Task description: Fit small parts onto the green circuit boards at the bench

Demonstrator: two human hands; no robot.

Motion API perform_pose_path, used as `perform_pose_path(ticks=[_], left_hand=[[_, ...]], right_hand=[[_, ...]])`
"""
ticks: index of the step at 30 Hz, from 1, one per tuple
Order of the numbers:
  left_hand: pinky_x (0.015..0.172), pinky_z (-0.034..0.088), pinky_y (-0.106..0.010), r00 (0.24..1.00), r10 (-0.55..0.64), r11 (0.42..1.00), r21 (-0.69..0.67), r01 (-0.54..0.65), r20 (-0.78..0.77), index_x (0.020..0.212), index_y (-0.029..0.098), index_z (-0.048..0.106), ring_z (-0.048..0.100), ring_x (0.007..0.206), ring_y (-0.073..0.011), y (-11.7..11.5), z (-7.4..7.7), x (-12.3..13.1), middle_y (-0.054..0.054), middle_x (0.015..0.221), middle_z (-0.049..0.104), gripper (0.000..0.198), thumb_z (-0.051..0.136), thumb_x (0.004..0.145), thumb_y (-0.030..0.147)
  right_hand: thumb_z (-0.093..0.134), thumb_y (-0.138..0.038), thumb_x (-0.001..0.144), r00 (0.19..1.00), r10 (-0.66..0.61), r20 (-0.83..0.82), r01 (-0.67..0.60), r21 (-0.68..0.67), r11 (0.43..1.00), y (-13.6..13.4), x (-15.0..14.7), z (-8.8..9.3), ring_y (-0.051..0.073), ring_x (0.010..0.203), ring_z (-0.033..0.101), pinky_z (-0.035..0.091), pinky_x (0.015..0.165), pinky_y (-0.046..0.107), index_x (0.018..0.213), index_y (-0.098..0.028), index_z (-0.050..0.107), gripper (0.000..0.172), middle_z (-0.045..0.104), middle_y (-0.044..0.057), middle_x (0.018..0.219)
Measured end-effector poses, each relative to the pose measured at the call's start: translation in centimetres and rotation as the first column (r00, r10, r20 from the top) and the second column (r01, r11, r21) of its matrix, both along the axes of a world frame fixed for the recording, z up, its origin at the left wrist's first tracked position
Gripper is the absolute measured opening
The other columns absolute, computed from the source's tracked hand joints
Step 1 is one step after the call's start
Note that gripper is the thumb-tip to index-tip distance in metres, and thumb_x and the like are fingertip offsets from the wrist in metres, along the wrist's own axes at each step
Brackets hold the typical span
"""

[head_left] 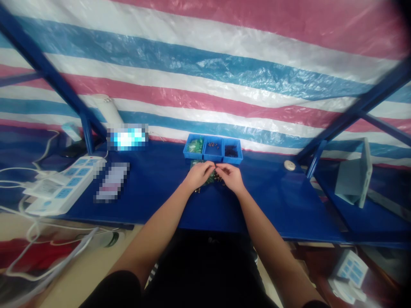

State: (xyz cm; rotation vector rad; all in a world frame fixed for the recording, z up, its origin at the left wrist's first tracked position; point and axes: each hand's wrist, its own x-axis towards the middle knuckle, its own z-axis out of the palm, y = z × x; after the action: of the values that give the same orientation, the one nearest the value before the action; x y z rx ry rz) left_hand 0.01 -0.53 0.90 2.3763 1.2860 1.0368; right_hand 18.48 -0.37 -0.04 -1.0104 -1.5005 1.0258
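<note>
My left hand point(201, 174) and my right hand point(231, 176) meet over the middle of the table, with thumbs and fingertips pinched close together. Whatever lies between the fingertips is too small to make out. Under and between the hands is a dark green piece point(210, 180) that looks like a circuit board, partly covered by my fingers. Small brass-coloured parts point(219, 179) lie around it. Just beyond the hands stands a blue three-part bin point(213, 158). Its left compartment holds green pieces point(195, 146), the middle one small metal parts point(213, 145), the right one dark small parts point(230, 150).
On the left of the blue table point(269, 205) lie a white power strip point(69, 186) with cables and a blurred-out phone-like object point(112, 182). A round white object point(289, 165) sits at the right, near blue frame posts. Striped plastic sheeting point(205, 77) hangs behind.
</note>
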Motion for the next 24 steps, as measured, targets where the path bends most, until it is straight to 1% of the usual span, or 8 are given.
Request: perform_pose_path(ticks=[3, 6, 11, 13, 15, 20, 24], left_hand=[[0.074, 0.047, -0.027, 1.0, -0.006, 1.0, 0.019, 0.006, 0.007, 0.108, 0.024, 0.062, 0.066, 0.082, -0.0172, 0.03, -0.04, 0.02, -0.002, 0.092, 0.071, 0.022, 0.045, 0.099, 0.035], [0.078, 0.047, -0.028, 1.0, -0.018, 0.999, 0.041, 0.018, 0.0, 0.105, 0.023, 0.064, 0.066, 0.085, -0.0173, 0.12, -0.13, 0.0, -0.002, 0.097, 0.071, 0.022, 0.044, 0.1, 0.032], [0.075, 0.046, -0.027, 1.0, -0.024, 0.999, 0.027, 0.024, 0.003, 0.1, 0.022, 0.064, 0.065, 0.08, -0.0163, 0.15, -0.08, -0.01, -0.002, 0.09, 0.071, 0.023, 0.042, 0.101, 0.032], [0.074, 0.046, -0.027, 1.0, -0.024, 0.999, 0.026, 0.024, 0.0, 0.098, 0.022, 0.064, 0.065, 0.08, -0.0165, 0.09, 0.02, 0.01, -0.002, 0.089, 0.07, 0.025, 0.041, 0.101, 0.033], [0.075, 0.046, -0.028, 1.0, -0.017, 1.0, 0.026, 0.017, -0.003, 0.099, 0.022, 0.064, 0.065, 0.081, -0.0168, 0.0, 0.12, 0.04, -0.002, 0.09, 0.071, 0.026, 0.041, 0.101, 0.034], [0.072, 0.046, -0.027, 1.0, 0.007, 0.999, 0.042, -0.008, 0.015, 0.11, 0.024, 0.064, 0.066, 0.08, -0.0164, -0.18, 0.27, 0.07, -0.001, 0.093, 0.072, 0.022, 0.047, 0.099, 0.034], [0.074, 0.047, -0.027, 1.0, -0.014, 0.999, 0.048, 0.013, 0.026, 0.104, 0.023, 0.065, 0.066, 0.081, -0.016, -0.06, 0.12, 0.03, -0.001, 0.094, 0.072, 0.021, 0.046, 0.099, 0.033]], right_hand=[[0.071, -0.046, 0.078, 1.0, 0.0, 0.004, 0.0, -0.014, 1.0, -0.05, 0.1, 0.18, 0.017, 0.068, 0.067, 0.057, 0.067, 0.033, 0.1, -0.017, 0.073, 0.036, 0.074, 0.006, 0.083], [0.071, -0.045, 0.078, 1.0, 0.01, 0.003, -0.01, -0.01, 1.0, 0.0, 0.13, 0.1, 0.017, 0.067, 0.066, 0.057, 0.067, 0.033, 0.099, -0.018, 0.074, 0.035, 0.074, 0.006, 0.082], [0.074, -0.042, 0.076, 0.999, 0.031, -0.044, -0.03, 0.012, 0.999, 0.07, -0.09, -0.21, 0.017, 0.072, 0.068, 0.058, 0.071, 0.033, 0.101, -0.018, 0.072, 0.035, 0.074, 0.006, 0.088], [0.074, -0.043, 0.075, 0.999, 0.031, -0.039, -0.03, 0.014, 0.999, 0.09, -0.15, -0.28, 0.017, 0.072, 0.068, 0.058, 0.071, 0.033, 0.101, -0.018, 0.072, 0.035, 0.074, 0.006, 0.088], [0.074, -0.043, 0.075, 0.999, 0.018, -0.026, -0.018, 0.011, 1.0, 0.1, -0.13, -0.28, 0.018, 0.072, 0.068, 0.058, 0.071, 0.034, 0.1, -0.019, 0.072, 0.035, 0.074, 0.006, 0.088], [0.072, -0.044, 0.077, 1.0, -0.001, -0.026, 0.001, 0.0, 1.0, 0.08, 0.01, -0.02, 0.019, 0.073, 0.068, 0.059, 0.072, 0.035, 0.101, -0.019, 0.073, 0.035, 0.075, 0.006, 0.088], [0.073, -0.045, 0.075, 1.0, -0.001, -0.031, 0.001, -0.003, 1.0, 0.02, -0.08, 0.14, 0.018, 0.073, 0.068, 0.058, 0.072, 0.034, 0.101, -0.019, 0.073, 0.036, 0.075, 0.006, 0.088]])
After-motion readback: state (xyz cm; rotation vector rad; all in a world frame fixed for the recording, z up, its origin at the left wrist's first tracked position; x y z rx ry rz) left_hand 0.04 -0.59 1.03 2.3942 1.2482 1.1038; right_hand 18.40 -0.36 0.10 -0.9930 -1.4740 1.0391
